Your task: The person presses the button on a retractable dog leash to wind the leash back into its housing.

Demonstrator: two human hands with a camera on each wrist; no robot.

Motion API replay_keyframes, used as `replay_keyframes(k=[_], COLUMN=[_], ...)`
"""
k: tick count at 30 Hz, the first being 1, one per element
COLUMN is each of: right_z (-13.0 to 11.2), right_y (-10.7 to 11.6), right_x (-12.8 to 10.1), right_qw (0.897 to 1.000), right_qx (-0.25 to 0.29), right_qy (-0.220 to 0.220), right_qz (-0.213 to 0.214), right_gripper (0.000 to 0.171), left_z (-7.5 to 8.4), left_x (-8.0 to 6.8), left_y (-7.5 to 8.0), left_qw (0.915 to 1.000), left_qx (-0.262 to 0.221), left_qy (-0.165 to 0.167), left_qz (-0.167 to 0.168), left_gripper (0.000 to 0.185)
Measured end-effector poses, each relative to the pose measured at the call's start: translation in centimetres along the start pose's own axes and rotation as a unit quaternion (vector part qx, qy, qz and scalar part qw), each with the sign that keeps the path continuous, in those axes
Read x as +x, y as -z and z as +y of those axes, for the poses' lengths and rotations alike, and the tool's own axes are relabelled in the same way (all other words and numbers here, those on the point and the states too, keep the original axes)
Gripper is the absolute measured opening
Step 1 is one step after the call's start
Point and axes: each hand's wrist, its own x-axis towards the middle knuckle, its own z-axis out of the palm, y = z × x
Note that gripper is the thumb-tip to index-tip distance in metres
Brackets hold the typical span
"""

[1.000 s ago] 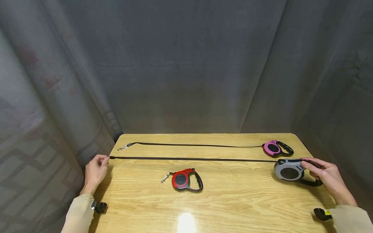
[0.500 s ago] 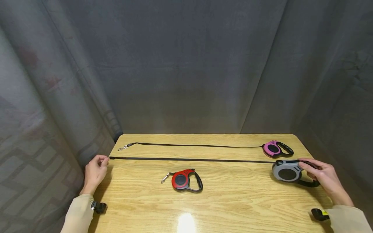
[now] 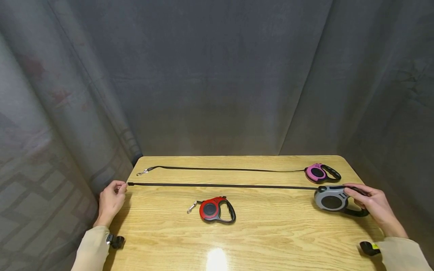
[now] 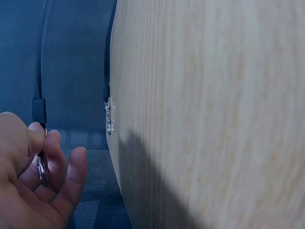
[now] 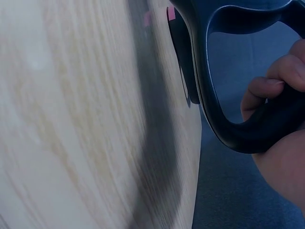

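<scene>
A grey retractable dog leash is held above the table's right side by my right hand, whose fingers curl round the upper bar of its black handle. Its black strap runs nearly straight across the table to the left. At that far end my left hand pinches the metal clip, which fingers partly cover in the left wrist view. Behind the strap lies a pink retractable leash with its own strap drawn out. A red retractable leash lies nearer, its clip beside it.
The wooden table has its left edge close by my left hand. The pink leash's clip rests near the back left corner. Grey curtains hang behind and at both sides.
My right hand has moved a little to the left with the grey leash, shortening the span of strap. The left hand stays in place, and the pink and red leashes have not moved.
</scene>
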Motion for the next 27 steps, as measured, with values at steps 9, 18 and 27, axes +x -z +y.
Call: replay_keyframes(k=[9,18,27], right_z=[-0.3,-1.0,-0.8], right_y=[-0.3,-0.7,-0.9], right_x=[0.1,0.2,0.2], right_qw=[1.0,1.0,0.999], right_qx=[-0.017,0.003,0.012], right_qy=[0.002,0.022,0.031], right_qz=[-0.001,-0.005,-0.004], right_gripper=[0.028,0.035,0.033], left_z=[0.0,0.0,0.0], left_x=[0.1,-0.1,-0.2], left_y=[-0.3,-0.2,-0.1], left_qw=[1.0,1.0,1.0], left_qx=[0.003,0.0,-0.001], left_qy=[-0.003,-0.002,0.002], left_qz=[0.004,0.005,0.007], left_gripper=[0.017,0.017,0.017])
